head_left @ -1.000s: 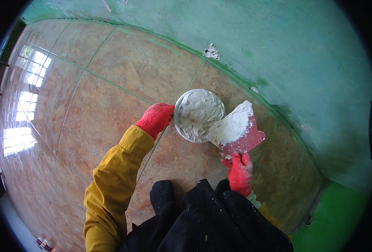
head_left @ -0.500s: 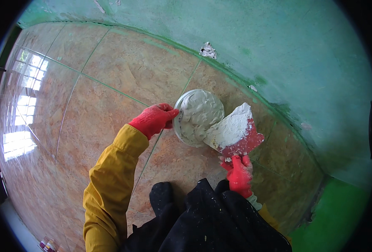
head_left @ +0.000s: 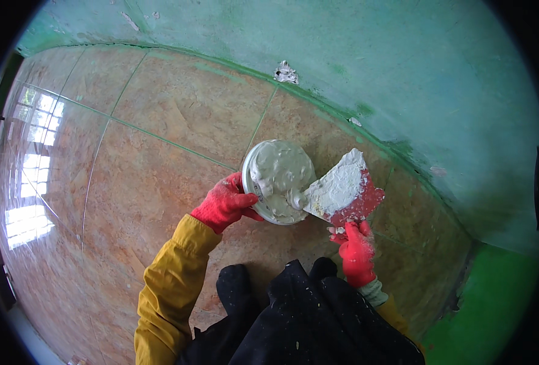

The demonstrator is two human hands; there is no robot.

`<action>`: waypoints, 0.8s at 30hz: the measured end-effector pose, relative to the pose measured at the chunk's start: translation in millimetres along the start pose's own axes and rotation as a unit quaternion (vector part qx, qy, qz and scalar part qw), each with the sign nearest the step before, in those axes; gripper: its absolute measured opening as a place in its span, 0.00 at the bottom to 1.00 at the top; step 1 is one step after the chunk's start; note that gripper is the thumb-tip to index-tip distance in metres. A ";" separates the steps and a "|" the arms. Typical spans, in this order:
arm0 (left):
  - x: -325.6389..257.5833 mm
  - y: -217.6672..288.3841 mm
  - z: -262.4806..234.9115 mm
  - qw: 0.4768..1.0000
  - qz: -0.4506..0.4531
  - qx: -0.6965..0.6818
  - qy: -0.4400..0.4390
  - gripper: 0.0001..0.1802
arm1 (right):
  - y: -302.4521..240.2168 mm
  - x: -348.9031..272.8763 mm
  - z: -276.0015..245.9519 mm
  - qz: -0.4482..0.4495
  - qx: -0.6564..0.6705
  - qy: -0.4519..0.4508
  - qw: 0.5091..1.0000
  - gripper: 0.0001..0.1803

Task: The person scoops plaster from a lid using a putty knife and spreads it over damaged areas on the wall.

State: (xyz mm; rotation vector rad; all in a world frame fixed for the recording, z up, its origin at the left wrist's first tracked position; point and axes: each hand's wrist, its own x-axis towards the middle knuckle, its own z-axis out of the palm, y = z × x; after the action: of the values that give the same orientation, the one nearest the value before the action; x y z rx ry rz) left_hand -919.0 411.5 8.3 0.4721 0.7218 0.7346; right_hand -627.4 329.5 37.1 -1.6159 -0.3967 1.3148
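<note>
In a red work glove, my left hand [head_left: 228,202] is closed on the left rim of a round white tub, thumb over the edge and fingers underneath. Lumpy pale putty [head_left: 283,173] fills the tub up to its top. My right hand [head_left: 357,252], also gloved in red, pinches the lower edge of a wide red spreader [head_left: 362,204]. A thick layer of white putty [head_left: 337,188] covers the spreader's upper left part. The spreader's left corner touches the putty at the tub's right side.
Brown floor tiles [head_left: 178,109] with green-stained joints spread below. A green wall [head_left: 403,79] runs along the top and right, with a patched hole [head_left: 286,72] near its foot. My dark shoe [head_left: 235,286] stands close below the tub. Window light reflects at the left.
My left hand has turned and taken a fuller grip on the tub, which has shifted slightly left and down. The spreader's corner has drawn putty into a small ridge by the tub's edge.
</note>
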 end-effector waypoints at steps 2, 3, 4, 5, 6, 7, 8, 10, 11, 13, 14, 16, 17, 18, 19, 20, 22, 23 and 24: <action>-15.2 0.1 7.3 0.999 0.021 -0.005 0.024 0.30 | 2.5 -9.1 6.7 0.002 0.017 -0.012 1.000 0.05; -22.4 0.4 10.4 0.998 0.042 -0.011 0.046 0.30 | 3.5 -13.6 10.2 0.003 0.033 -0.023 0.999 0.05; -27.6 1.8 14.7 0.997 0.052 -0.013 0.050 0.31 | 1.6 -15.4 12.6 0.001 0.033 -0.024 0.999 0.05; -32.8 4.1 18.4 0.997 0.055 -0.012 0.049 0.31 | -0.4 -15.8 15.7 -0.006 0.026 -0.038 0.999 0.05; -37.9 7.0 21.9 0.996 0.067 -0.013 0.051 0.30 | -3.2 -16.8 19.6 -0.012 0.019 -0.053 0.998 0.06; -43.8 9.0 23.4 0.995 0.078 -0.012 0.055 0.29 | -5.3 -19.3 25.7 -0.013 0.020 -0.056 0.998 0.06; -48.8 10.7 23.9 0.995 0.080 -0.011 0.057 0.29 | -8.3 -22.7 33.0 -0.005 0.021 -0.059 0.998 0.05; -58.4 14.9 24.5 0.994 0.095 -0.002 0.061 0.29 | -12.9 -31.0 43.7 0.001 0.023 -0.064 0.998 0.04; -63.1 17.9 25.7 0.993 0.098 -0.001 0.061 0.29 | -15.0 -35.3 48.2 0.012 0.033 -0.072 0.997 0.04; -73.0 24.9 28.5 0.989 0.126 0.025 0.080 0.28 | -16.8 -44.7 59.9 0.023 0.043 -0.084 0.995 0.05; -78.1 28.3 29.0 0.988 0.128 0.026 0.081 0.28 | -15.9 -49.9 67.2 0.042 0.061 -0.096 0.993 0.04; -85.3 34.4 29.9 0.985 0.136 0.029 0.100 0.27 | -13.7 -56.3 75.7 0.057 0.078 -0.111 0.989 0.05; -88.4 38.2 31.1 0.985 0.141 0.029 0.099 0.27 | -11.3 -58.7 78.8 0.018 0.065 -0.166 0.984 0.05; -91.5 42.2 32.2 0.983 0.153 0.021 0.102 0.27 | -13.2 -61.6 82.1 -0.004 0.058 -0.195 0.979 0.05; -96.4 46.1 30.9 0.980 0.165 0.013 0.108 0.27 | -15.8 -66.4 89.4 -0.023 0.052 -0.225 0.973 0.05; -101.5 50.5 29.2 0.979 0.169 0.014 0.110 0.27 | -21.9 -73.4 97.3 0.053 0.093 -0.195 0.975 0.05; -109.9 60.7 26.1 0.978 0.178 -0.024 0.108 0.25 | -28.8 -83.6 112.1 0.126 0.131 -0.168 0.969 0.06; -112.2 66.1 24.6 0.977 0.183 -0.024 0.107 0.25 | -29.8 -88.7 117.0 0.060 0.046 -0.199 0.977 0.07; -113.1 71.4 22.7 0.976 0.190 -0.033 0.106 0.25 | -33.0 -91.5 123.1 -0.007 -0.039 -0.227 0.973 0.08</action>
State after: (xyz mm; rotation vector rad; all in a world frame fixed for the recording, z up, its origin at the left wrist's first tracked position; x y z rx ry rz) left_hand -992.6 371.6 115.0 0.4816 0.8131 1.1776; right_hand -758.4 335.0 123.3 -1.3616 -0.7418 1.6759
